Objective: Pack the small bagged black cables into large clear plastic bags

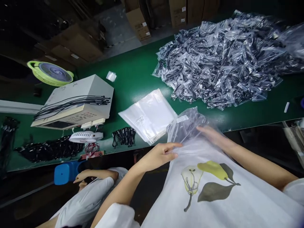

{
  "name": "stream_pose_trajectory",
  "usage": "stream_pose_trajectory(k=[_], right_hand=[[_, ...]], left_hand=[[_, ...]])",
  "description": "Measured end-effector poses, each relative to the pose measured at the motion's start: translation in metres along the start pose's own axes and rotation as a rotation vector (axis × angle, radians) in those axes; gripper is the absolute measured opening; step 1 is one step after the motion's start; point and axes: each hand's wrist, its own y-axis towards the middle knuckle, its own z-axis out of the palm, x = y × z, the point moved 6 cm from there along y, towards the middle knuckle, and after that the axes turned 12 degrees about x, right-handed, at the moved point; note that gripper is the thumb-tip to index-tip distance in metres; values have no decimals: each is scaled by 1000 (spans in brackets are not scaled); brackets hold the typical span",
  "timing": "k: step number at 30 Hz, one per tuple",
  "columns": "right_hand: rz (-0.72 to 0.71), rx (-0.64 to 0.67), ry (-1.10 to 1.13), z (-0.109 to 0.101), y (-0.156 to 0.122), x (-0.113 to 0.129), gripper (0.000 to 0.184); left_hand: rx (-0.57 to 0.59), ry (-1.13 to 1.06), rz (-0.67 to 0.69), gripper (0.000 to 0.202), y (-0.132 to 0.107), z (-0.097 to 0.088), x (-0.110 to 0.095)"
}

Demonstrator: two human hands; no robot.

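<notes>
A large clear plastic bag (187, 128) with a white label is held up in front of my body, at the table's near edge. My left hand (163, 153) has the bag's near-left edge between thumb and forefinger. My right hand (211, 134) is at the bag's right side, partly seen through the film, with its fingers stretched out; it looks slightly blurred. Just left of the bag lies a stack of flat clear bags (152, 114) with a printed label. Whether anything is inside the held bag, I cannot tell.
A big heap of small bagged black cables (220, 60) covers the back right of the green table (133, 69). Left are a tester box (78, 101) with cables on it, a green fan (52, 73), a white fan (85, 136) and black cable bundles (123, 136). Another person's arm (99, 174) is at lower left.
</notes>
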Motion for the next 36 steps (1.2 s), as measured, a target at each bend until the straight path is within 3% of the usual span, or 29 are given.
stream_pose_trajectory(k=[2, 6, 7, 8, 10, 12, 14, 16, 18, 19, 22, 25, 27, 29, 32, 34, 36], right_hand=[[40, 147, -25, -11, -37, 6, 50], [131, 625, -112, -54, -91, 28, 47], [166, 629, -133, -76, -90, 32, 47], [184, 541, -187, -104, -80, 36, 49], [142, 157, -451, -166, -42, 44, 48], [33, -145, -862, -207, 5, 54, 42], [-90, -231, -1214, -220, 54, 56, 49], [-156, -222, -1378, -223, 94, 49, 50], [-157, -211, -1399, -221, 115, 39, 41], [-152, -203, -1385, -218, 118, 34, 38], [-172, -145, -1341, -199, 107, 18, 34], [-284, 33, -1244, -185, 94, 19, 33], [-374, 115, -1168, -199, 101, 38, 33], [-413, 13, -1195, -236, 125, 70, 40], [-333, -323, -1383, -301, 172, 117, 49], [-234, -377, -1464, -325, 199, 129, 50], [-154, -321, -1513, -331, 215, 124, 54]], left_hand=[[75, 80, 4, 43, 2, -1, -9], [271, 238, 92, 42, 9, -12, -36], [316, 256, 112, 41, 14, -17, -45], [341, 251, 119, 39, 23, -24, -54], [316, 176, 95, 36, 54, -39, -70], [298, 59, 45, 40, 108, -42, -83], [378, -82, 19, 39, 179, -26, -91], [401, -351, 7, 33, 258, -1, -89], [178, -770, -53, 26, 332, 15, -72], [90, -849, -49, 24, 363, 22, -63], [-135, -996, -21, 29, 419, 31, -37], [-369, -1173, -3, 28, 433, 19, -12], [-452, -1233, 12, 27, 433, 7, -1], [-491, -1227, 43, 25, 434, -5, 4], [-577, -1189, 119, 24, 436, -24, 3], [-633, -1169, 165, 24, 436, -40, -3], [-676, -1085, 203, 25, 435, -64, -14]])
